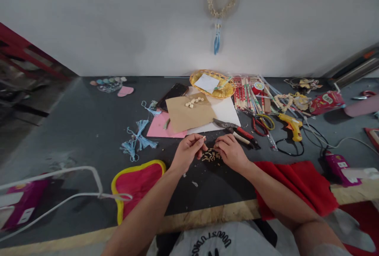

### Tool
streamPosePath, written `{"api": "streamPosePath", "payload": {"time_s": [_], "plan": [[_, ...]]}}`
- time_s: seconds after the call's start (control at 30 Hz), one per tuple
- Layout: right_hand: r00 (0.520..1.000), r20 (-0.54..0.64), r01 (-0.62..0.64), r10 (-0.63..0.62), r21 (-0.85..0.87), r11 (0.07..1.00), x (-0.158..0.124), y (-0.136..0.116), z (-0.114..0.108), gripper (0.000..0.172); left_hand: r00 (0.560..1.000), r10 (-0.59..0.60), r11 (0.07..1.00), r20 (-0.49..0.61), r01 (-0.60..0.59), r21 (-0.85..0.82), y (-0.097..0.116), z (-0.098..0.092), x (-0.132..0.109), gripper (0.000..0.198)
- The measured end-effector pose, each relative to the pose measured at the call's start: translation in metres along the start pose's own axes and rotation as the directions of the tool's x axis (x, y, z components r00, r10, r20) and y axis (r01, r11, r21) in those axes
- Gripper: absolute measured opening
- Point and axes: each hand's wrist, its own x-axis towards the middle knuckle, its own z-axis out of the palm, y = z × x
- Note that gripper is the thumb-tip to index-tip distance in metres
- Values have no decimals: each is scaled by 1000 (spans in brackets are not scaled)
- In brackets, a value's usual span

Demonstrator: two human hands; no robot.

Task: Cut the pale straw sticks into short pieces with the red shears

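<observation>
From my remote seat I'd steady the left hand [189,150], pinching a small pale piece [204,138] beside the short sticks [211,156] on the table [207,196], and squeeze lightly, though I cannot tell whether the curled right hand [230,151] holds anything

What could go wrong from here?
1. The loose pieces lie in an open pile by both hands; a brush from the right hand could scatter them.
2. The tiny pale bit in the left hand might slip.
3. The pliers lie just beyond the right hand; a forward reach could bump them.
</observation>
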Motion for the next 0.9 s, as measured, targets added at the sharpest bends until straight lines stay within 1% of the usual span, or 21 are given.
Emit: {"api": "streamPosePath", "payload": {"time_s": [0.1, 0.17, 0.27, 0.37, 0.5, 0.57, 0.73, 0.9], "plan": [[993, -114, -12, 29, 145, 989, -1, -1, -3, 17, 998, -47, 999, 51, 46, 28, -3, 3, -1, 33], [989, -147, -1, 33, 212, 977, -2, -2, -3, 17, 993, -76, 996, 90, 70, 59, -5, 6, -3, 34], [989, -143, 14, 21, 235, 972, -3, -3, -3, 16, 984, -104, 990, 148, 88, 107, -9, 9, -5, 34], [990, -139, 25, 4, 205, 978, -3, -4, -2, 15, 974, -124, 987, 188, 101, 127, -10, 12, -6, 34], [987, -159, 60, -29, 195, 979, -3, -6, -1, 13, 969, -151, 982, 194, 124, 144, -10, 13, -6, 35], [986, -168, 57, -21, 213, 975, -4, -6, -1, 9, 969, -153, 980, 196, 123, 158, -9, 13, -6, 34], [983, -174, -6, 54, 264, 964, -7, -7, 0, 6, 962, -135, 975, 237, 86, 206, -8, 11, -7, 31], [984, -174, 11, 42, 294, 956, -6, -6, -2, 8, 953, -105, 967, 285, 31, 251, -7, 8, -8, 31]]}}
